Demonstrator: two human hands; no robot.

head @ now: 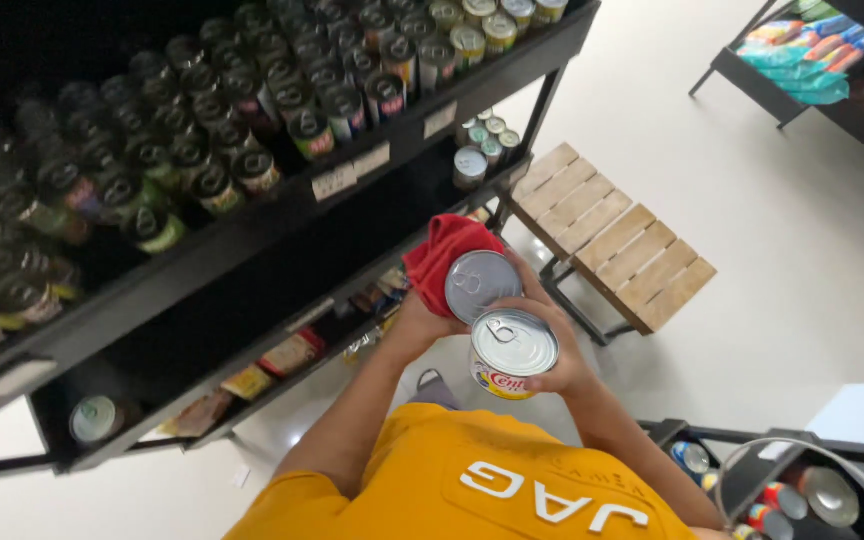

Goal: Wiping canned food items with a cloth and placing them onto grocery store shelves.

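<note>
My left hand [420, 322] grips a red cloth [440, 255] and holds it against a silver-topped can [482, 285]. Just below, my right hand [564, 368] is wrapped around a second can [512, 350], which has a pull-tab lid and a yellow and red label. The two cans touch each other in front of my orange shirt. Both are held beside the black shelf unit [252, 235], level with its middle shelf.
The top shelf holds several rows of cans [282, 100]. A few more cans [472, 165] stand on the middle shelf, and packets [287, 355] and one can [97, 418] lie lower down. A slatted wooden bench [612, 240] stands to the right. A trolley with cans [802, 490] is at bottom right, and a rack of packets [802, 55] at top right.
</note>
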